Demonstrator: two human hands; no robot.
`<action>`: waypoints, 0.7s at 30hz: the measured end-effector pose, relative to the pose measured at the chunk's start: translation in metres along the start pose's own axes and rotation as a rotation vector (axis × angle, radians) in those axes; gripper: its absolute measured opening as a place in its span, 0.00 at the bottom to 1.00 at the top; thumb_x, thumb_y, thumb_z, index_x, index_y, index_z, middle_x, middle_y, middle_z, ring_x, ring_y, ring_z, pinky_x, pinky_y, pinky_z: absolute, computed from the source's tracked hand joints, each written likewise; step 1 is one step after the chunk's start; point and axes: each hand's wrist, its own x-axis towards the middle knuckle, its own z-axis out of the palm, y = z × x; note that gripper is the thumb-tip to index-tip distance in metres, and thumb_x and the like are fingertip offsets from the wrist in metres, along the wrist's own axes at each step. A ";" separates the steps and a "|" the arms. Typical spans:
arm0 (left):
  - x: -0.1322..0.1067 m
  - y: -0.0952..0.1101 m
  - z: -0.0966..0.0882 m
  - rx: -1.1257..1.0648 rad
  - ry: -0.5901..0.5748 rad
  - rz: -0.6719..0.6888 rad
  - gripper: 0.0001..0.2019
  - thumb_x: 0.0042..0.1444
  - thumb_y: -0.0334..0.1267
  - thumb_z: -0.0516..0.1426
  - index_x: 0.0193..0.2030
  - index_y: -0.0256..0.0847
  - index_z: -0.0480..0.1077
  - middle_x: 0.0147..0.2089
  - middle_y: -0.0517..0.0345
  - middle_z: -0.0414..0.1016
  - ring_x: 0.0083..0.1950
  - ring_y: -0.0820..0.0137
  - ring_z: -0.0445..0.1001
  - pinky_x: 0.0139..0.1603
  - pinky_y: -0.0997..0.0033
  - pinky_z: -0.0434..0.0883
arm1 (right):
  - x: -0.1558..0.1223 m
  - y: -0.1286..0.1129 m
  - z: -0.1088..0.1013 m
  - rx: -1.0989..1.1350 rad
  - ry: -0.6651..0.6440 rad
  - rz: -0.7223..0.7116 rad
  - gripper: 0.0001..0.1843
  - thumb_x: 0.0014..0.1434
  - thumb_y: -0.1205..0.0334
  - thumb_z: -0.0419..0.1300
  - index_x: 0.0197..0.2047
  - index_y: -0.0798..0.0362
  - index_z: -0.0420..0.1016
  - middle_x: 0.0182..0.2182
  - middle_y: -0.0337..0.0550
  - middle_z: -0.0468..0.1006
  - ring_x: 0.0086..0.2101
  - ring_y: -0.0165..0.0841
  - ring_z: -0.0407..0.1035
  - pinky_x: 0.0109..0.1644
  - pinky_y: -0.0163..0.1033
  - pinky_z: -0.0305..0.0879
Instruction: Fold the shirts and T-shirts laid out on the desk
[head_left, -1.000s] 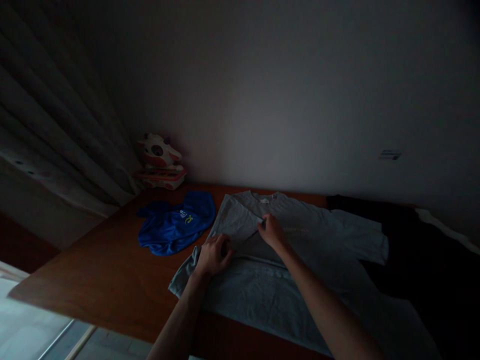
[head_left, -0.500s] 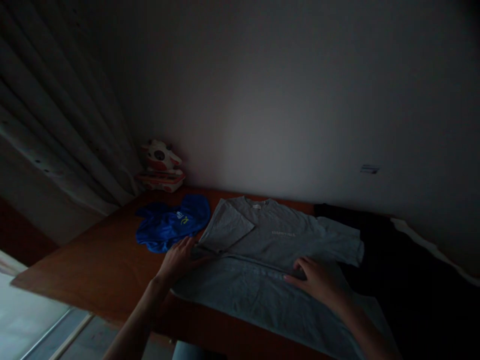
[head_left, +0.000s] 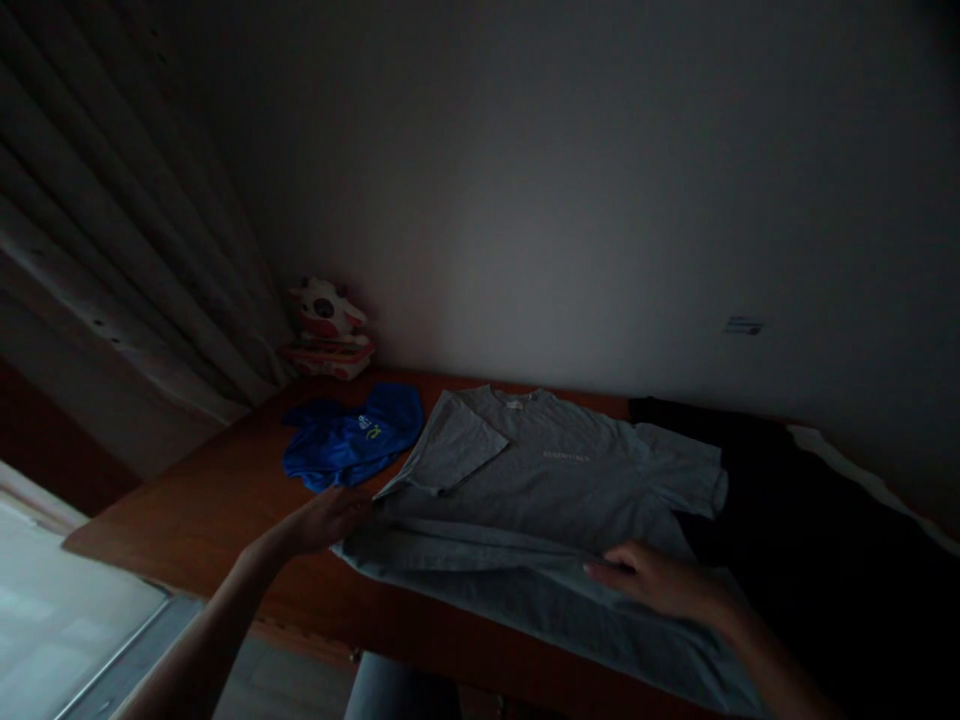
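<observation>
Wall (head_left: pixel 540 200) and curtain (head_left: pixel 112 190) border the wooden table (head_left: pixel 206 490), right fingers (head_left: pixel 628 555) pinching a gray shirt (head_left: pixel 525 495), left fingers (head_left: pixel 351 505) unclear in grip.

It's dim in here. The wall (head_left: pixel 540 260) glows softly in the middle of the frame and gets dark toward the top corners. The pale floor (head_left: pixel 67 625) at the lower left shines brightest. The black cloth (head_left: pixel 817 520), lower right, is too dark to show folds. Letters (head_left: pixel 566 457) on the gray shirt (head_left: pixel 600 495) look fuzzy.
</observation>
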 end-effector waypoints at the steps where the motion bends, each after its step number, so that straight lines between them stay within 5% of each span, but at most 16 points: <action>1: 0.007 0.003 0.005 0.085 0.051 -0.038 0.14 0.62 0.43 0.49 0.31 0.41 0.71 0.31 0.55 0.76 0.33 0.64 0.75 0.37 0.69 0.70 | -0.001 -0.002 -0.001 -0.017 -0.035 0.008 0.29 0.61 0.34 0.55 0.27 0.50 0.78 0.26 0.42 0.81 0.32 0.39 0.77 0.31 0.35 0.62; 5: 0.045 0.034 0.032 0.234 0.326 -0.009 0.12 0.64 0.39 0.49 0.42 0.41 0.74 0.47 0.46 0.80 0.50 0.58 0.78 0.54 0.60 0.71 | 0.006 -0.011 0.009 -0.070 0.139 -0.077 0.24 0.62 0.38 0.58 0.28 0.49 0.76 0.28 0.41 0.79 0.32 0.37 0.75 0.35 0.36 0.63; 10: 0.087 0.070 0.050 0.177 0.280 -0.065 0.14 0.70 0.41 0.47 0.50 0.43 0.73 0.49 0.47 0.81 0.50 0.60 0.80 0.51 0.63 0.73 | 0.021 -0.001 0.036 -0.075 0.412 -0.230 0.18 0.67 0.46 0.55 0.32 0.48 0.73 0.33 0.41 0.77 0.36 0.35 0.75 0.42 0.38 0.67; 15: 0.130 0.067 0.041 0.270 0.264 -0.171 0.15 0.69 0.45 0.50 0.50 0.41 0.74 0.43 0.45 0.83 0.45 0.54 0.82 0.46 0.58 0.75 | 0.025 0.015 0.053 -0.129 0.569 -0.248 0.16 0.69 0.52 0.53 0.31 0.48 0.70 0.30 0.41 0.76 0.33 0.36 0.74 0.41 0.40 0.67; 21: 0.172 0.061 0.066 0.263 0.338 0.065 0.21 0.68 0.41 0.50 0.65 0.39 0.65 0.69 0.43 0.68 0.71 0.58 0.64 0.70 0.55 0.63 | 0.023 0.015 0.056 -0.127 0.618 -0.255 0.16 0.69 0.53 0.52 0.31 0.48 0.69 0.28 0.41 0.76 0.31 0.36 0.73 0.38 0.40 0.66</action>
